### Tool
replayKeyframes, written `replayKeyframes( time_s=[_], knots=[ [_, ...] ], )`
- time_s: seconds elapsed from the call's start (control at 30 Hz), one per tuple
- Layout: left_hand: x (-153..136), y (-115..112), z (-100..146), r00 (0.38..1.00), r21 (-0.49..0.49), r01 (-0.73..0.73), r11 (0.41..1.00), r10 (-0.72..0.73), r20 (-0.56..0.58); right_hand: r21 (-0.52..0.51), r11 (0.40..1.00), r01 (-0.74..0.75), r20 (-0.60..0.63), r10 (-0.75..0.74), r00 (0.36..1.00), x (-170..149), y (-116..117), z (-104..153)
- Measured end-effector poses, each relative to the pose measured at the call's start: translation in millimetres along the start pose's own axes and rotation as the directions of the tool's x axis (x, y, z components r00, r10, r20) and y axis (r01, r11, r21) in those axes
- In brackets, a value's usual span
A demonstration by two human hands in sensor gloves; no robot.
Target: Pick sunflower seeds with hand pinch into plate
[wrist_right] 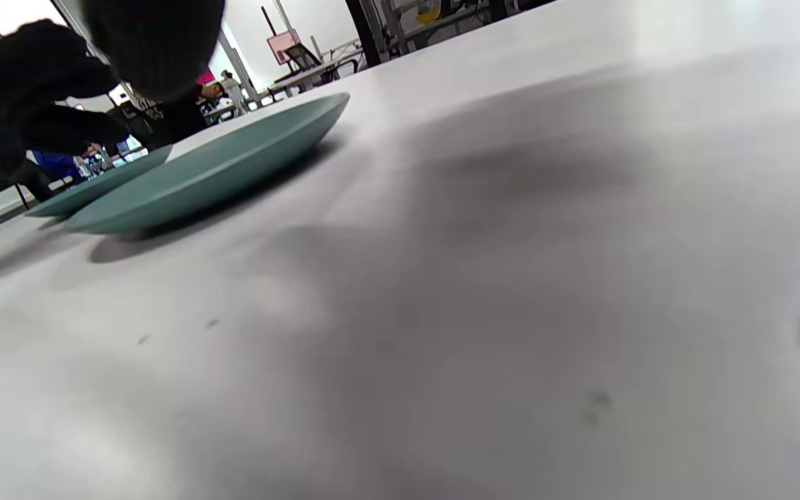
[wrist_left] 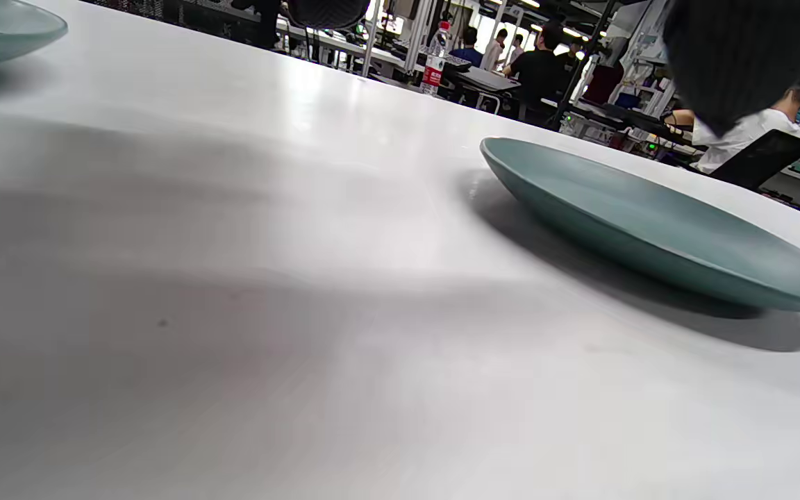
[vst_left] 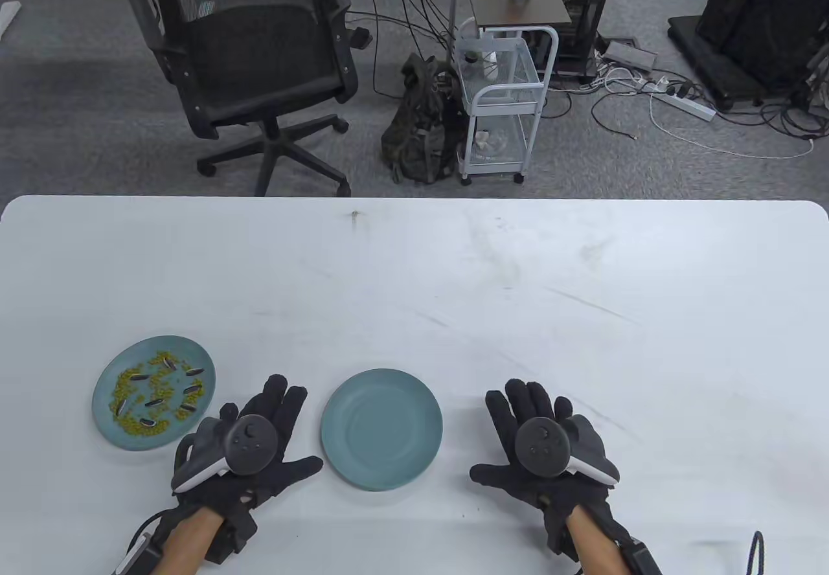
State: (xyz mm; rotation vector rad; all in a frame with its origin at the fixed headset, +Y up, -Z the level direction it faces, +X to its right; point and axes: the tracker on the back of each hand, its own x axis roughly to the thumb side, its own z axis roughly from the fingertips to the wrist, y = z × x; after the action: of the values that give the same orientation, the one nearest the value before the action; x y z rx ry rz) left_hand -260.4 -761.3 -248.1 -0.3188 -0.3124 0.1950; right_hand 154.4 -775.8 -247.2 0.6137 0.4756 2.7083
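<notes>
A teal plate [vst_left: 107, 406] at the left holds several dark striped sunflower seeds [vst_left: 155, 401] mixed with small green beans. An empty teal plate [vst_left: 381, 429] sits between my hands; it also shows in the left wrist view [wrist_left: 650, 215] and the right wrist view [wrist_right: 219, 167]. My left hand [vst_left: 259, 432] rests flat on the table, fingers spread, between the two plates. My right hand [vst_left: 524, 432] rests flat, fingers spread, right of the empty plate. Both hold nothing.
The white table [vst_left: 453, 290] stretches far behind the plates. Beyond its far edge stand an office chair [vst_left: 252, 63], a backpack [vst_left: 421, 128] and a white wire cart [vst_left: 502, 96] on the floor.
</notes>
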Motion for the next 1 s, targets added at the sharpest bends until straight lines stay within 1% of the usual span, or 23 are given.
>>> replayKeyframes(
  time_s=[0.1,0.2,0.4,0.57,0.63,0.7,0.77,0.8,0.87,0.9,0.93,0.97,1.0],
  knots=[
    [-1.6,0.0,0.1,1.000,-0.002,-0.005,1.000,0.005,-0.008,0.031,0.999,-0.013,0.005,0.013,1.000,1.7,4.2,-4.3],
    [-3.0,1.1,0.5,1.000,0.005,-0.012,1.000,0.012,-0.015,0.034,0.999,-0.014,0.010,0.014,1.000,3.1,4.9,-6.4],
    [-11.9,13.2,6.2,0.997,0.088,-0.063,0.994,0.066,-0.032,0.030,0.999,0.012,0.008,-0.012,1.000,0.7,6.0,-7.3],
    [-21.4,21.1,9.9,0.993,0.130,-0.087,0.988,0.096,-0.063,0.034,0.999,0.008,0.008,-0.009,1.000,1.1,6.6,-8.3],
    [-29.3,27.4,12.2,0.989,0.161,-0.103,0.982,0.119,-0.091,0.035,0.999,0.009,0.006,-0.009,1.000,0.9,6.2,-8.0],
    [-42.1,36.7,16.2,0.979,0.213,-0.131,0.968,0.161,-0.127,0.026,1.000,0.013,0.006,-0.013,1.000,0.1,6.0,-7.9],
    [-60.7,45.9,22.4,0.960,0.279,-0.177,0.944,0.228,-0.160,0.027,0.999,0.018,0.003,-0.018,1.000,-0.4,5.8,-7.9],
    [-75.0,49.8,26.9,0.943,0.320,-0.208,0.924,0.277,-0.187,0.028,0.999,0.020,0.004,-0.020,1.000,-0.3,5.9,-7.8],
    [-99.3,53.7,35.5,0.904,0.378,-0.246,0.893,0.352,-0.241,0.029,0.999,0.023,0.004,-0.023,1.000,0.0,6.1,-8.1],
    [-115.8,54.5,41.8,0.870,0.418,-0.276,0.866,0.410,-0.275,0.030,0.999,0.024,0.003,-0.024,1.000,0.1,6.5,-8.5],
    [-124.6,54.6,45.2,0.847,0.441,-0.295,0.848,0.445,-0.290,0.030,0.999,0.024,0.002,-0.024,1.000,0.3,6.7,-8.7],
    [-137.7,53.7,51.4,0.806,0.490,-0.335,0.805,0.514,-0.293,0.033,0.999,0.024,0.002,-0.024,1.000,0.9,7.0,-9.0],
    [-148.0,52.2,56.7,0.759,0.566,-0.372,0.736,0.592,-0.272,0.032,0.999,0.024,0.004,-0.024,1.000,2.0,7.0,-9.0]
  ],
)
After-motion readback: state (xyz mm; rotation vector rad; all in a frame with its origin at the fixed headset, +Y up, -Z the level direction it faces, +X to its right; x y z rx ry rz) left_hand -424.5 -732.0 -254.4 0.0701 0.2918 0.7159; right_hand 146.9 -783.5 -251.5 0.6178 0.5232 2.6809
